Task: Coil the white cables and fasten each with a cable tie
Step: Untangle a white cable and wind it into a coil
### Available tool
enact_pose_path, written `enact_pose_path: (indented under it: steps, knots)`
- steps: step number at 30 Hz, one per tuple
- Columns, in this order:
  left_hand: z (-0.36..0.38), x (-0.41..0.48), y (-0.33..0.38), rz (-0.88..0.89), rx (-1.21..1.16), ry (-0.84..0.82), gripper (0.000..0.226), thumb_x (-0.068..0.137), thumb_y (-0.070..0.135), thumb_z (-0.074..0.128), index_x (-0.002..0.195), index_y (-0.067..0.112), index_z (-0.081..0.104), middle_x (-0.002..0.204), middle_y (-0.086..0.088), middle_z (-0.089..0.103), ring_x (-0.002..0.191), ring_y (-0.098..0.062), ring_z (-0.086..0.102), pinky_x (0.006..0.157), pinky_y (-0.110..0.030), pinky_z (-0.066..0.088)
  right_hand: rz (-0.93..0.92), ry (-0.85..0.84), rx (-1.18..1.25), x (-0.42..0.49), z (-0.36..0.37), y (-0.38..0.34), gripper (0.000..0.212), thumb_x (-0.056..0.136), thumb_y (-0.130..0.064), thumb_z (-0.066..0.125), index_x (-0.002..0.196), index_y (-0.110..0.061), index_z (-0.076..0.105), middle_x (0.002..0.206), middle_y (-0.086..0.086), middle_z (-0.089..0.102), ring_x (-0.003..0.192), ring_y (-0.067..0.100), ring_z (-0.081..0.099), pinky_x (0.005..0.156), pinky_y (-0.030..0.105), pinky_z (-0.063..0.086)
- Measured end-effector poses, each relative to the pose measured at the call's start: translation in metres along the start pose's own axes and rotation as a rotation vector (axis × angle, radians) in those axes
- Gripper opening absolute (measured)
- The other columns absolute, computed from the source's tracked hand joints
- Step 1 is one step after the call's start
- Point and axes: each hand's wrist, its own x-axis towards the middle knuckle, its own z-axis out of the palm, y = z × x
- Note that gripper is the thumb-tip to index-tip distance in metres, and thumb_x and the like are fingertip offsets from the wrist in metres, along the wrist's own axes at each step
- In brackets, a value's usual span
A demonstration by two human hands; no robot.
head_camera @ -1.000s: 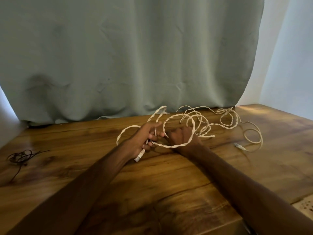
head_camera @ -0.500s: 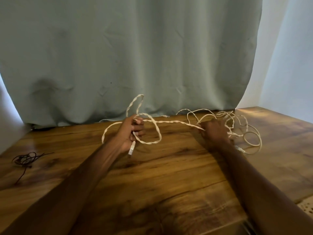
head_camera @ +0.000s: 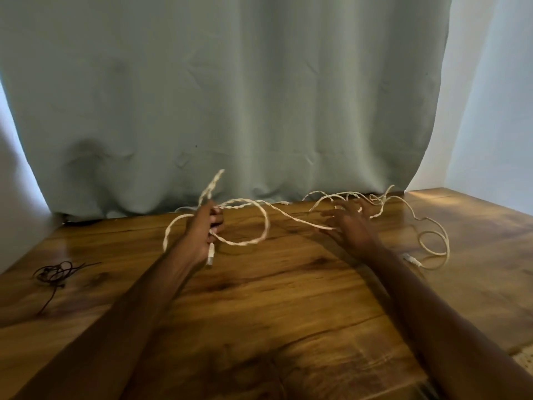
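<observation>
One loose loop of the white twisted cable [head_camera: 291, 216] hangs from the left hand [head_camera: 203, 226], whose fingers curl round it, with a white plug [head_camera: 211, 255] dangling below. The rest trails in a loose tangle along the foot of the pale green curtain [head_camera: 230, 96]. The right hand [head_camera: 350, 226], also before the curtain, is spread open over the strand; blur hides any contact. Coiling looks barely begun: the right hand probably needs to gather slack and feed another loop across. A dark thin cord bundle [head_camera: 53, 274] lies on the brown wooden table [head_camera: 288, 313], below the curtain's left edge.
</observation>
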Motion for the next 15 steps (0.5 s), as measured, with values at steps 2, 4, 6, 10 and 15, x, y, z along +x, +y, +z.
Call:
enact_pose_path:
  steps: [2,4,6,10,15]
  knots:
    - [0.016,-0.01,-0.007,0.049,0.27,-0.004,0.031,0.102,0.038,0.052,0.078,0.022,0.061,0.053,0.009,0.056,0.044,-0.005,0.047,0.039,-0.017,0.032,-0.053,0.004,-0.031,0.005,-0.002,-0.018,0.045,0.094,-0.052,0.045,0.095,-0.022,0.078,0.107,0.0,0.076,0.117,0.03,0.066,0.11,0.049,0.021]
    - [0.034,-0.025,-0.014,0.097,0.486,-0.038,0.026,0.101,0.034,0.056,0.088,0.02,0.073,0.069,0.006,0.075,0.066,-0.007,0.065,0.061,-0.022,0.045,-0.096,-0.085,-0.123,0.008,-0.004,-0.036,0.04,0.097,-0.052,0.049,0.097,-0.022,0.075,0.101,0.003,0.076,0.107,0.027,0.069,0.111,0.048,0.028]
    - [0.051,-0.039,-0.02,0.088,0.546,-0.151,0.022,0.099,0.027,0.058,0.098,0.017,0.077,0.082,0.0,0.08,0.076,-0.006,0.072,0.073,-0.025,0.05,-0.158,-0.181,-0.231,0.008,-0.002,-0.05,0.031,0.094,-0.049,0.059,0.11,-0.025,0.072,0.105,0.004,0.076,0.105,0.026,0.068,0.108,0.042,0.033]
    - [0.073,-0.051,-0.029,-0.021,0.422,-0.236,0.025,0.095,0.024,0.068,0.115,0.009,0.074,0.093,-0.003,0.08,0.075,-0.005,0.076,0.058,-0.017,0.053,-0.152,-0.19,-0.281,0.005,-0.006,-0.065,0.036,0.101,-0.048,0.048,0.121,-0.024,0.066,0.114,0.007,0.072,0.11,0.027,0.065,0.097,0.036,0.04]
    - [0.081,-0.048,-0.04,0.027,0.432,-0.165,0.026,0.094,0.03,0.071,0.111,0.011,0.076,0.082,-0.002,0.079,0.058,0.0,0.069,0.052,-0.014,0.051,-0.238,-0.107,-0.26,0.002,0.0,-0.068,0.033,0.1,-0.044,0.05,0.124,-0.025,0.064,0.118,0.004,0.071,0.111,0.028,0.066,0.091,0.037,0.047]
